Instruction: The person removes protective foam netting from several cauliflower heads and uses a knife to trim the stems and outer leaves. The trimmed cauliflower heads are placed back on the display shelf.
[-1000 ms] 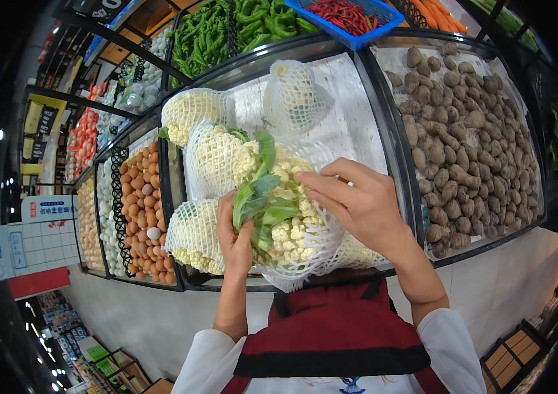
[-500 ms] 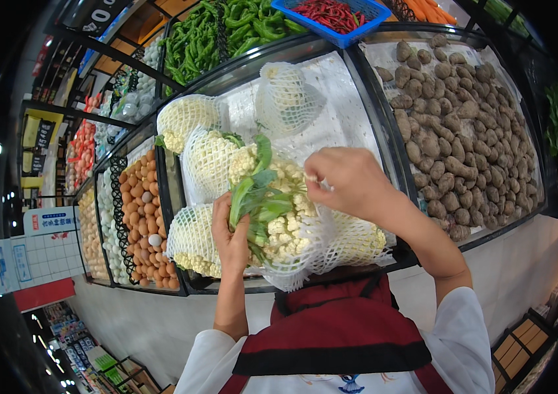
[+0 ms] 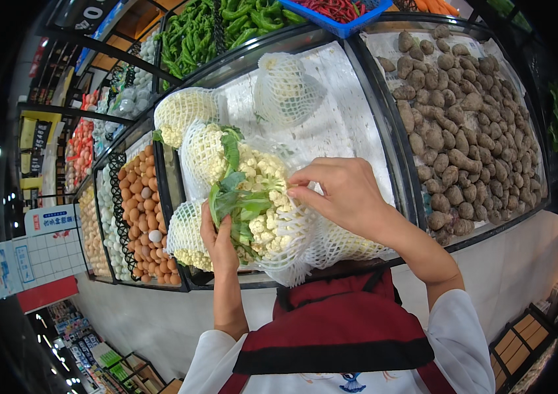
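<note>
A cauliflower with green leaves lies at the front of the bin, its lower right side in a white foam net. My left hand grips it from the left, thumb against the leaves. At its upper right side my right hand has thumb and forefinger pinched together against the florets. Whether a bit of net, stem or floret is between those fingertips cannot be made out. More netted cauliflowers lie around: one at the back, one at the left, and others close by.
Black-framed bins surround this one: brown potato-like tubers on the right, brown eggs on the left, green peppers behind. A blue basket of red chillies sits on the back rim. A dark red apron hangs before me.
My right hand has come down from above the cauliflower, and its fingertips now touch the florets. My left hand has shifted slightly left with the cauliflower still in its grip.
</note>
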Demonstrator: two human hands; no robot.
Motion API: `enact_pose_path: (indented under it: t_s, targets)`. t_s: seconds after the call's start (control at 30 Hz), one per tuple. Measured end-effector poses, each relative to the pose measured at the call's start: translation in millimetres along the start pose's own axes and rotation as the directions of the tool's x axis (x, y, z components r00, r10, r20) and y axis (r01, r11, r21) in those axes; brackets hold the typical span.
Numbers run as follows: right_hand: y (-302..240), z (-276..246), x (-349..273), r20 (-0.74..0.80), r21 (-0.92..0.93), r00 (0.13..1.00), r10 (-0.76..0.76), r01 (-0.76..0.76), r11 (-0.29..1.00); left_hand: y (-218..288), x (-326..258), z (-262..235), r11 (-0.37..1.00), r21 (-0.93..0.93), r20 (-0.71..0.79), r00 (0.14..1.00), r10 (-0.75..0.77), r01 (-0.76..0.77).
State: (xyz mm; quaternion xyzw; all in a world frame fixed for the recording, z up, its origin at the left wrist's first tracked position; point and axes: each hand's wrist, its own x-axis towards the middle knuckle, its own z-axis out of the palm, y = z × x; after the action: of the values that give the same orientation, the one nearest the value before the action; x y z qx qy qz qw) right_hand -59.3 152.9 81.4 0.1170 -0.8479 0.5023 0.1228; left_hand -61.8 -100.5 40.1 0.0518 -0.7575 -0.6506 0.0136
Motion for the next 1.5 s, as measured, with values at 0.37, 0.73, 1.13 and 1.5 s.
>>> enact_pose_path:
  t_s: [0.37, 0.73, 1.13, 1.5]
  targets:
    - [-1, -4, 4, 0.154, 0.012, 0.963, 0.223, -0.228, 0.974, -1, 0, 5, 0.979, 0.16, 0.002, 0.992, 0.126, -0.125]
    - [3, 0, 7, 0.162, 0.026, 0.948, 0.276, -0.283, 0.959, 4, -2, 9, 0.957, 0.205, -0.017, 0.977, 0.214, -0.206]
    - [14, 22, 4, 0.102, -0.202, 0.966, 0.238, -0.214, 0.956, 8, -2, 16, 0.913, 0.293, 0.015, 0.956, 0.292, -0.284]
    - [44, 28, 3, 0.308, 0.581, 0.874, 0.376, -0.486, 0.653, -18, 4, 3, 0.999, -0.048, -0.082, 0.997, -0.011, 0.007]
